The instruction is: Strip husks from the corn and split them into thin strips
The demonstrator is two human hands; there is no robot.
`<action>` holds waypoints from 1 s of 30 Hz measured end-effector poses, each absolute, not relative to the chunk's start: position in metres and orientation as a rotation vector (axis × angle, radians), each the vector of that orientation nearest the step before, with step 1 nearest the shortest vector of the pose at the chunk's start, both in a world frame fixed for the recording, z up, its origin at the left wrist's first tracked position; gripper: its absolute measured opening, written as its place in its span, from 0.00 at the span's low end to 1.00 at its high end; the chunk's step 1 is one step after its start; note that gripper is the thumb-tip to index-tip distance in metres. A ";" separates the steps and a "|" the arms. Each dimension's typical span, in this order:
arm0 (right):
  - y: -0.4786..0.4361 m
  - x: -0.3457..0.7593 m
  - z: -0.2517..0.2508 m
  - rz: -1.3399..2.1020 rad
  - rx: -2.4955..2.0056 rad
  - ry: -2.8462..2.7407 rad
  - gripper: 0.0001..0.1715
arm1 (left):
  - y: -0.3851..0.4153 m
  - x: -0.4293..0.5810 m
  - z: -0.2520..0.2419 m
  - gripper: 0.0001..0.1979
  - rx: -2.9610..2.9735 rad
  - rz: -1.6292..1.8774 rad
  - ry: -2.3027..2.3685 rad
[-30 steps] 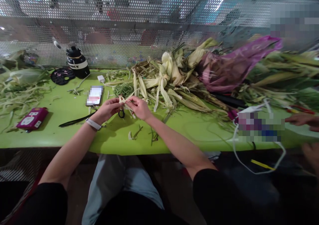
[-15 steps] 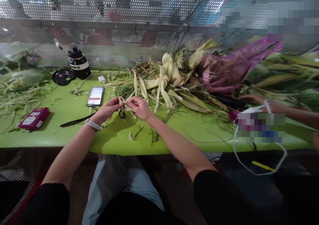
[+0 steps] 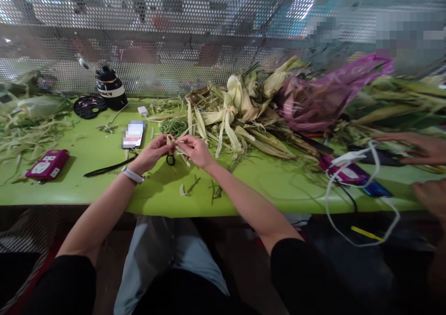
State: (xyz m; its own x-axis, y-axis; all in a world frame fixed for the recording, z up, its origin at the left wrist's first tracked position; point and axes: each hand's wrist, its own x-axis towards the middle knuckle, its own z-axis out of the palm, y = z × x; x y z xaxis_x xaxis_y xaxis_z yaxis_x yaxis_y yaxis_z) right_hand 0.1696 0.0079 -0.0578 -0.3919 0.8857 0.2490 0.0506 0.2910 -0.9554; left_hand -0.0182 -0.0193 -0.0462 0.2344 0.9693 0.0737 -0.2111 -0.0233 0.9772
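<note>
A pale strip of husk [image 3: 182,153] is gripped in the fingertips of both the left hand [image 3: 156,148] and the right hand [image 3: 196,151], above the green table [image 3: 268,185], about midway between its near and far edges. Just beneath them a black ring [image 3: 170,164] shows, with a phone [image 3: 134,134] to the left and a husk heap [image 3: 240,113] along the far edge. Further left, a magenta box [image 3: 49,165] lies toward the near edge and a black bottle [image 3: 116,102] stands by the far one
</note>
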 end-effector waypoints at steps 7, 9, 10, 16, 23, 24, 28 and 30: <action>0.008 0.170 -0.058 1.182 -0.930 -1.724 0.31 | -0.018 -0.017 -0.046 0.19 1.181 1.273 0.919; 0.010 0.171 -0.060 1.103 -0.967 -1.788 0.33 | -0.018 -0.016 -0.044 0.19 1.155 1.344 0.932; 0.010 0.171 -0.061 1.038 -0.979 -1.836 0.32 | -0.019 -0.016 -0.043 0.20 1.149 1.371 0.937; 0.002 0.170 -0.062 0.269 -0.888 -2.165 0.18 | -0.014 -0.017 -0.051 0.20 1.222 1.460 1.075; 0.007 0.173 -0.056 0.044 -0.835 -2.069 0.18 | -0.016 -0.017 -0.049 0.14 1.377 1.288 1.008; 0.009 0.174 -0.056 0.102 -0.840 -2.042 0.18 | -0.018 -0.016 -0.048 0.13 1.379 1.259 0.989; 0.009 0.178 -0.054 0.485 -0.893 -1.945 0.22 | -0.022 -0.016 -0.044 0.11 1.369 1.157 0.991; 0.006 0.177 -0.053 0.625 -0.917 -1.894 0.24 | -0.022 -0.015 -0.044 0.13 1.390 1.139 0.984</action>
